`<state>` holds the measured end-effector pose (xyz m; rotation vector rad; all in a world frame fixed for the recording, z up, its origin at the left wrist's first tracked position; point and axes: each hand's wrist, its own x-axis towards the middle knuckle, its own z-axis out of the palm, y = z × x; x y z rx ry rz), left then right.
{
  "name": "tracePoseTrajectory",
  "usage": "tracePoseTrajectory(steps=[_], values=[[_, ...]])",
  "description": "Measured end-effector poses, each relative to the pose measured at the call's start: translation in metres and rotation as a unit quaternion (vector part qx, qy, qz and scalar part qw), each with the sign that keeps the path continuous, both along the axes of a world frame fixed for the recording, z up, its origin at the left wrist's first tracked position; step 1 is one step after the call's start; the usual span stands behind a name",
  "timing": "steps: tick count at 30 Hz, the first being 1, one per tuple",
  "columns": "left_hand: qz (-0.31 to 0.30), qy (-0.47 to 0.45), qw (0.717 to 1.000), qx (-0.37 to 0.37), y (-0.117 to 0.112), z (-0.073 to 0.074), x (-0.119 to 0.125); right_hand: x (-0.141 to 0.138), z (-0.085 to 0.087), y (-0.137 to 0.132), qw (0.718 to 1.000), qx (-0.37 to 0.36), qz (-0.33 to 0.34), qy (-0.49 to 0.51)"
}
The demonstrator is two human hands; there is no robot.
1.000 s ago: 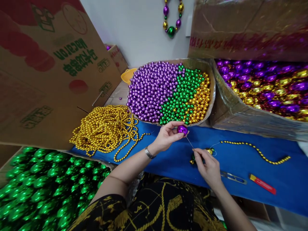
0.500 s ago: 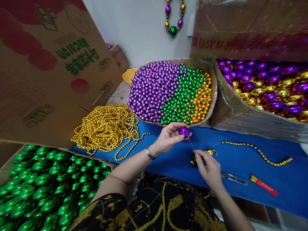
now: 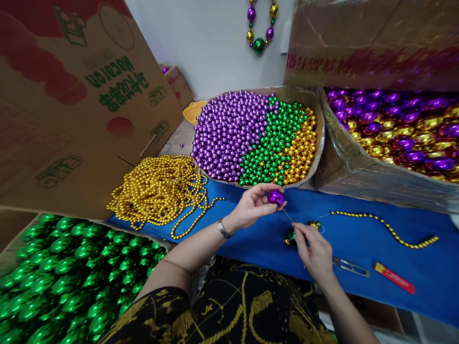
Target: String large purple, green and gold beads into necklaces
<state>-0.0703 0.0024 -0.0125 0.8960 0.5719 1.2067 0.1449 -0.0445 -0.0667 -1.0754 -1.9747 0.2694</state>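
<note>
A large shiny purple bead (image 3: 276, 197) is pinched in the fingers of my left hand (image 3: 253, 206), just in front of the box of small beads. My right hand (image 3: 314, 248) grips a thin needle (image 3: 287, 215), whose far end meets the purple bead's lower side. Whether the tip is inside the bead's hole I cannot tell. Behind and beside my right fingers, a few green and gold beads (image 3: 289, 236) lie partly hidden on the blue cloth. A thin thread runs from there to a string of small gold beads (image 3: 385, 227) stretched out to the right.
Small purple, green and gold beads fill a box (image 3: 321, 143) ahead. Tangled gold bead strings (image 3: 158, 191) lie left. Large green beads (image 3: 79, 277) fill a box at lower left; another box (image 3: 387, 177) holds purple and gold ones. Thread snips (image 3: 353, 267) and a red-yellow cutter (image 3: 394, 278) lie right.
Almost nothing differs. Both hands keep their hold on the purple bead and needle, with only a very slight shift, and the whole view has drifted a little.
</note>
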Motion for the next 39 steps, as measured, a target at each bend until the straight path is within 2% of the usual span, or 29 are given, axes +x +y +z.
tracePoseTrajectory(steps=[5,10,16,20,22,24,26,28,30,32,35,39], values=[[0.014,0.01,1.0,0.01,0.001,-0.003,0.003,0.0,0.001,-0.001,1.0,0.01,0.0,-0.006],[0.0,-0.008,1.0,-0.004,0.002,-0.002,0.003,0.0,0.003,-0.002,1.0,-0.018,0.003,0.01],[-0.007,-0.006,1.0,-0.016,-0.001,-0.009,0.003,-0.002,0.003,-0.001,0.999,-0.045,0.006,0.022],[-0.048,0.074,0.995,0.049,0.006,-0.002,-0.004,-0.002,0.003,0.001,0.999,-0.034,-0.011,0.028],[-0.008,0.136,0.986,0.1,0.02,0.007,-0.009,0.0,0.003,0.002,0.999,-0.032,-0.03,0.03],[0.075,0.254,0.95,0.163,0.042,0.015,-0.013,0.001,0.003,0.002,0.998,-0.031,-0.047,0.03],[0.123,0.411,0.873,0.231,0.067,0.019,-0.013,0.001,0.003,0.002,0.997,-0.027,-0.058,0.031],[0.114,0.527,0.793,0.285,0.09,0.019,-0.008,0.002,0.002,0.002,0.997,-0.025,-0.063,0.031],[0.088,0.572,0.75,0.319,0.107,0.016,0.0,0.002,0.002,0.001,0.997,-0.025,-0.064,0.031],[0.059,0.582,0.738,0.337,0.117,0.011,0.007,0.002,0.002,0.001,0.997,-0.025,-0.066,0.032],[0.03,0.582,0.737,0.344,0.127,0.007,0.013,0.003,0.002,0.0,0.997,-0.03,-0.065,0.031],[0.017,0.584,0.734,0.346,0.135,0.012,0.014,0.004,0.004,0.0,0.997,-0.027,-0.066,0.035]])
